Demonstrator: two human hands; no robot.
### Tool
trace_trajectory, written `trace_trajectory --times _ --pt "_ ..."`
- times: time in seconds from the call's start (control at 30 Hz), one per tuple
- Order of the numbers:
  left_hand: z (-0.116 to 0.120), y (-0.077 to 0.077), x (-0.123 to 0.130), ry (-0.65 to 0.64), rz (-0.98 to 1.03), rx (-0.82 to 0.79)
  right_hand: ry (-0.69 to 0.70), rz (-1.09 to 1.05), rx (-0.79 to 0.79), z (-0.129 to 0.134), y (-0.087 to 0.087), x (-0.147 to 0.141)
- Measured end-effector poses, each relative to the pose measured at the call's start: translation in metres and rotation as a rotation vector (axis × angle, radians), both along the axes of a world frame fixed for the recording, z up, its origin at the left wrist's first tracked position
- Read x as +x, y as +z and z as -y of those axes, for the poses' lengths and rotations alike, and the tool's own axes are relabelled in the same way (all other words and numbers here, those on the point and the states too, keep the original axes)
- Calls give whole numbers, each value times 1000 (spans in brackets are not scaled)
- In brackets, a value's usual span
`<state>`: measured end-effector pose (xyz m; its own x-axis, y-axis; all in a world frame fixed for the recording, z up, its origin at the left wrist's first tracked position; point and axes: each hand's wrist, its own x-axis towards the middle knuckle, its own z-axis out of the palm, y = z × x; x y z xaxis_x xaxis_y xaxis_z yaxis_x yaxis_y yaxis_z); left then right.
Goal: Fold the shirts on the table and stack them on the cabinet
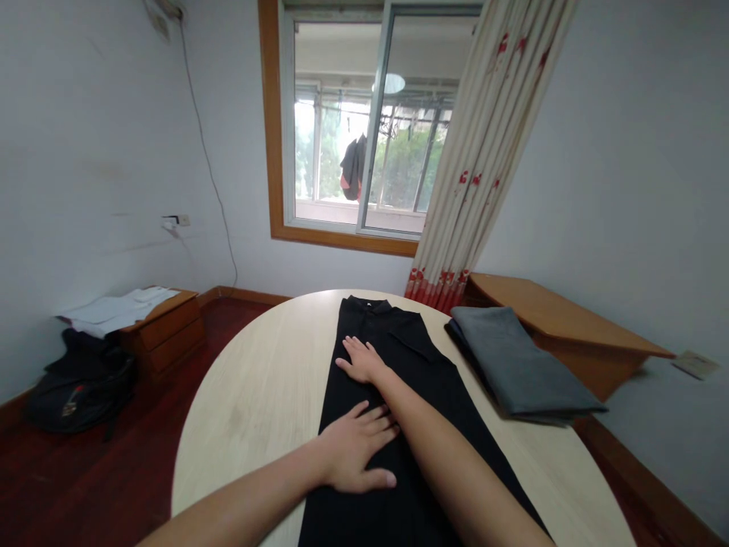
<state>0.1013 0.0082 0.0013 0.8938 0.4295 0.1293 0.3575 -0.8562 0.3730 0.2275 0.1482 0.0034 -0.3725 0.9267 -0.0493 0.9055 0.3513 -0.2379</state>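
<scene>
A black garment, which looks like a pair of trousers (410,349), lies lengthwise on the round pale table (244,395), its waistband end at the far edge. My left hand (358,448) rests flat on the cloth with fingers spread, pointing to the right. Farther up the garment, my right hand (361,361) also lies flat, its fingers stretched toward the upper left. Neither hand grips anything. The near end of the garment runs out of view at the bottom, partly under my right forearm.
Folded dark grey clothing (524,365) lies at the table's right edge. Behind it stands a wooden desk (558,304). A curtain (456,213) hangs by the window. On the left are a low cabinet (171,330) with papers (119,308) and a black backpack (80,387).
</scene>
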Motion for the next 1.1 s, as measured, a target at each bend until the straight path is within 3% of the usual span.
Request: trace_trajectory --times 0.23,0.47,0.63,0.73,0.83,0.97,1.1 --pt "-1 8 -1 -9 8 -81 -141 -7 23 -62 -12 -11" --pt "-22 0 -1 48 1 -104 -207 6 -18 -127 -11 -13" --pt "-30 -3 -3 72 11 -67 -222 -17 15 -152 -10 -14" --pt "-28 -1 -3 86 27 -86 -228 4 76 -149 -7 -19" --pt "-26 1 -3 91 28 -120 -190 34 169 -129 -4 -25" --pt "-26 -2 -4 89 3 -101 -79 0 116 -79 -9 -20" --pt "-26 -6 -3 93 -25 -52 -28 -94 81 -21 -16 8"
